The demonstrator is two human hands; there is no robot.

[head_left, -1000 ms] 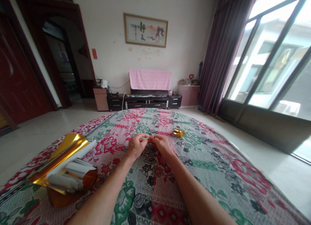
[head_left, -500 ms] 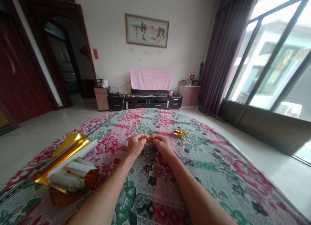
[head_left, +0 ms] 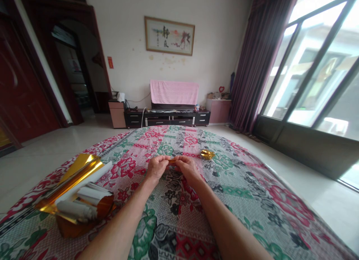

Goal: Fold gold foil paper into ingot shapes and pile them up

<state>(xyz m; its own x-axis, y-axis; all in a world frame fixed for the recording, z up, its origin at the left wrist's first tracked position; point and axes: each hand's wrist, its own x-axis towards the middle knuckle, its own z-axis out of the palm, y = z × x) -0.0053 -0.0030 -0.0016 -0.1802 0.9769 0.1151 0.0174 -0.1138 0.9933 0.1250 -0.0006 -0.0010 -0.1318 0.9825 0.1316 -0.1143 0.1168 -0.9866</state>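
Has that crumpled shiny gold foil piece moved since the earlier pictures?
No, the crumpled shiny gold foil piece still lies beside the same green tablecloth flower.

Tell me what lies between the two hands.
In the head view, a small gold strip spans the gap, pinched by the left hand and the right hand.

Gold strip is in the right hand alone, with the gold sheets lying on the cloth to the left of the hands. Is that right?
Not quite: the head view shows the gold strip pinched by both the left hand and the right hand. The gold sheets do lie on the cloth to the left of the hands.
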